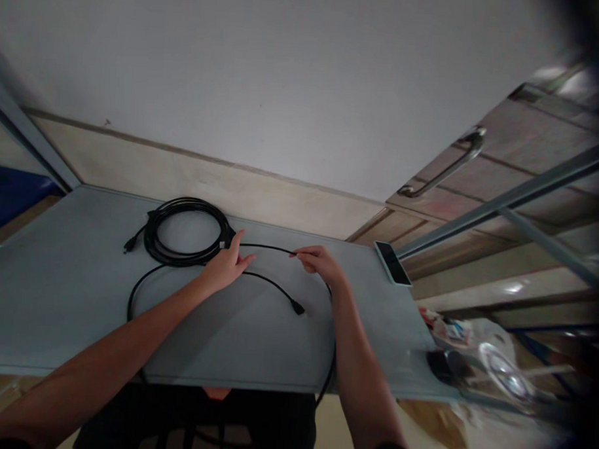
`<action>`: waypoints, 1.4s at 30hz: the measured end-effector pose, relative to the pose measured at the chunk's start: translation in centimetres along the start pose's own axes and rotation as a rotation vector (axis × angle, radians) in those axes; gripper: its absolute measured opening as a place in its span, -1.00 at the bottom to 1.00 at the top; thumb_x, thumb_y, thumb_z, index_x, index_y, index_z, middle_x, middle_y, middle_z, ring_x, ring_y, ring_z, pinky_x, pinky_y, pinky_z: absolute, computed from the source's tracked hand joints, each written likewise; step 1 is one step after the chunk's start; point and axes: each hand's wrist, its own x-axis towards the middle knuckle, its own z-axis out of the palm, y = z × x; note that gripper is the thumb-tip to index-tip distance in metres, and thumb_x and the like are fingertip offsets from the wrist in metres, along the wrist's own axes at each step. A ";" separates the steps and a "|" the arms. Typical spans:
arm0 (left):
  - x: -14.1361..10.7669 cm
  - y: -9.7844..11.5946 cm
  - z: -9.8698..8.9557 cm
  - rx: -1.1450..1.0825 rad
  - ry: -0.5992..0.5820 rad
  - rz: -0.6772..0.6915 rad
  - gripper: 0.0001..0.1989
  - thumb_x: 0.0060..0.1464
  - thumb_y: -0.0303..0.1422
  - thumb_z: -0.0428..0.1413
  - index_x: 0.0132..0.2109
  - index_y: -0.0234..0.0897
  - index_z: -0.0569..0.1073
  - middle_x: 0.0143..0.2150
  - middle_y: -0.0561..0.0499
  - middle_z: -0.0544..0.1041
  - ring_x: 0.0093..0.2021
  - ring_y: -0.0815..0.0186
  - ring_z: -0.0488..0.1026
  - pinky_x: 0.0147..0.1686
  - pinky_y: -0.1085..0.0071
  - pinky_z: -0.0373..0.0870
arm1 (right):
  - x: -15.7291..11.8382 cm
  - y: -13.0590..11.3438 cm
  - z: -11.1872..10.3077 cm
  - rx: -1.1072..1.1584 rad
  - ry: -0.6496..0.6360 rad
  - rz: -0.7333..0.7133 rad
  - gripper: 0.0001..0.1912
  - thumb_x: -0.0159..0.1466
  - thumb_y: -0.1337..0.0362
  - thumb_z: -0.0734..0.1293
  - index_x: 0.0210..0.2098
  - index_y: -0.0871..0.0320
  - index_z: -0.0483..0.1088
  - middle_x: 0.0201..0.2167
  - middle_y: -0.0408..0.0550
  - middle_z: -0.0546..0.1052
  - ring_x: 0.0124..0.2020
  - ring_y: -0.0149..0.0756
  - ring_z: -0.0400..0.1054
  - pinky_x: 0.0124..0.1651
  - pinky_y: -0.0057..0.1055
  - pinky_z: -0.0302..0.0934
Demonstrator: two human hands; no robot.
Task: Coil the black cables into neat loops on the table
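Observation:
A long black cable (157, 251) lies partly wound into a round coil on the grey tabletop. My left hand (228, 261) rests at the coil's right side with thumb and index finger spread apart; its other fingers are hidden. To its right, my right hand (320, 261) pinches a stretch of the cable that runs out from the coil. From there the cable drops past my right forearm and over the front edge. One black plug (130, 245) sticks out left of the coil, while another black connector (297, 307) lies between my forearms.
On the grey table (81, 289), a phone (392, 262) lies near the right end. A black and clear container (452, 367) stands at the front right corner. Behind the table rises a white wall; a metal handle (443, 170) and grey frame bars are at the right.

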 end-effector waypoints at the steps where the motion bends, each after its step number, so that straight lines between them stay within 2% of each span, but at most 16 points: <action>1: 0.0 0.0 0.0 -0.005 -0.012 0.004 -0.43 0.27 -0.07 -0.01 0.28 -0.31 0.21 -0.38 -0.02 0.57 -0.36 0.19 0.54 -0.30 0.36 0.35 | -0.4 -0.3 0.1 0.078 -0.091 0.026 -0.65 0.16 0.13 0.41 -0.20 0.29 0.57 -0.69 -0.33 0.05 -0.65 -0.55 -0.15 -0.58 -0.50 -0.22; 3: 0.0 0.2 -0.1 -0.004 -0.030 0.038 -0.63 0.31 -0.10 -0.07 0.03 -0.25 0.41 -0.37 -0.03 0.58 -0.34 0.22 0.54 -0.30 0.38 0.33 | -1.0 -0.7 -0.1 0.168 -0.248 0.096 -0.65 0.14 0.16 0.45 -0.20 0.33 0.56 -0.69 -0.35 0.02 -0.65 -0.57 -0.18 -0.59 -0.51 -0.28; 6: -0.2 0.8 -0.6 0.003 -0.054 0.134 -0.63 0.32 -0.09 -0.10 -0.28 -0.22 0.41 -0.46 0.02 0.53 -0.42 0.27 0.50 -0.38 0.41 0.26 | -1.7 -0.6 -1.3 0.208 -0.409 0.206 -0.63 0.13 0.17 0.48 -0.19 0.36 0.56 -0.69 -0.36 0.02 -0.65 -0.59 -0.18 -0.60 -0.53 -0.31; 10: -0.1 1.3 -1.8 -0.052 -0.020 0.161 -0.53 0.30 -0.02 -0.11 -0.45 -0.23 0.31 -0.64 0.11 0.36 -0.57 0.34 0.38 -0.47 0.42 0.16 | -2.3 0.6 -3.7 0.241 -0.414 0.264 -0.62 0.13 0.16 0.49 -0.21 0.37 0.55 -0.70 -0.37 0.03 -0.66 -0.60 -0.18 -0.61 -0.54 -0.31; 12: 0.1 1.2 -2.2 -0.066 0.012 0.137 -0.51 0.30 -0.01 -0.11 -0.48 -0.24 0.28 -0.66 0.12 0.34 -0.59 0.35 0.35 -0.47 0.41 0.15 | -2.6 1.4 -4.9 0.271 -0.350 0.269 -0.65 0.13 0.18 0.50 -0.21 0.36 0.55 -0.69 -0.37 0.02 -0.66 -0.61 -0.19 -0.61 -0.55 -0.33; 17: 0.2 1.1 -2.5 -0.110 -0.011 0.087 -0.51 0.28 0.01 -0.10 -0.48 -0.24 0.26 -0.65 0.15 0.29 -0.60 0.38 0.34 -0.49 0.43 0.15 | -3.4 3.1 -7.5 0.337 -0.087 0.199 -0.70 0.03 0.25 0.54 -0.27 0.27 0.54 -0.67 -0.34 0.09 -0.66 -0.61 -0.17 -0.61 -0.55 -0.34; 21: 0.0 1.7 -3.6 -0.095 -0.014 0.087 -0.55 0.29 -0.02 -0.10 -0.43 -0.23 0.29 -0.64 0.15 0.30 -0.59 0.37 0.32 -0.48 0.43 0.16 | -4.4 4.0 -9.5 0.358 0.149 0.107 -0.67 -0.01 0.25 0.55 -0.25 0.20 0.54 -0.61 -0.25 0.27 -0.64 -0.58 -0.06 -0.58 -0.52 -0.23; 24: -0.2 2.5 -4.6 -0.045 -0.015 0.132 -0.63 0.29 -0.09 -0.08 -0.36 -0.23 0.35 -0.58 0.13 0.37 -0.53 0.36 0.33 -0.45 0.43 0.17 | -4.6 4.4 -10.2 0.261 0.304 0.054 -0.61 -0.05 0.22 0.56 -0.22 0.19 0.56 -0.53 -0.17 0.40 -0.58 -0.52 0.10 -0.53 -0.48 -0.07; 27: -0.5 3.2 -5.1 -0.070 -0.036 0.177 -0.72 0.23 -0.11 0.02 -0.25 -0.23 0.39 -0.44 0.09 0.45 -0.42 0.33 0.38 -0.40 0.43 0.22 | -3.9 4.6 -10.0 0.035 0.445 0.040 -0.60 -0.06 0.16 0.55 -0.25 0.21 0.58 -0.51 -0.14 0.46 -0.53 -0.46 0.17 -0.46 -0.44 0.02; 31: -0.2 2.9 -5.1 -0.074 -0.002 0.136 -0.73 0.23 -0.11 0.02 -0.18 -0.22 0.40 -0.38 0.04 0.49 -0.36 0.27 0.41 -0.35 0.39 0.26 | -3.0 4.7 -9.6 -0.183 0.600 0.005 -0.57 0.00 0.02 0.50 -0.30 0.26 0.59 -0.58 -0.14 0.43 -0.54 -0.42 0.15 -0.45 -0.41 0.02; 36: 0.7 1.2 -5.9 0.043 0.076 0.107 -0.70 0.28 -0.16 -0.08 -0.22 -0.22 0.44 -0.38 0.03 0.52 -0.37 0.27 0.41 -0.32 0.38 0.23 | -3.5 5.6 -10.6 -0.184 0.708 -0.011 -0.58 -0.02 -0.03 0.51 -0.42 0.24 0.56 -0.66 -0.21 0.33 -0.60 -0.44 0.10 -0.52 -0.43 -0.04; 42: 1.3 0.6 -7.2 0.112 0.050 0.107 -0.66 0.26 -0.12 -0.07 -0.27 -0.22 0.47 -0.42 0.03 0.51 -0.40 0.25 0.41 -0.35 0.37 0.19 | -3.4 6.5 -11.3 -0.194 0.899 -0.061 -0.58 -0.04 -0.04 0.51 -0.46 0.23 0.52 -0.71 -0.26 0.24 -0.64 -0.46 0.04 -0.56 -0.44 -0.12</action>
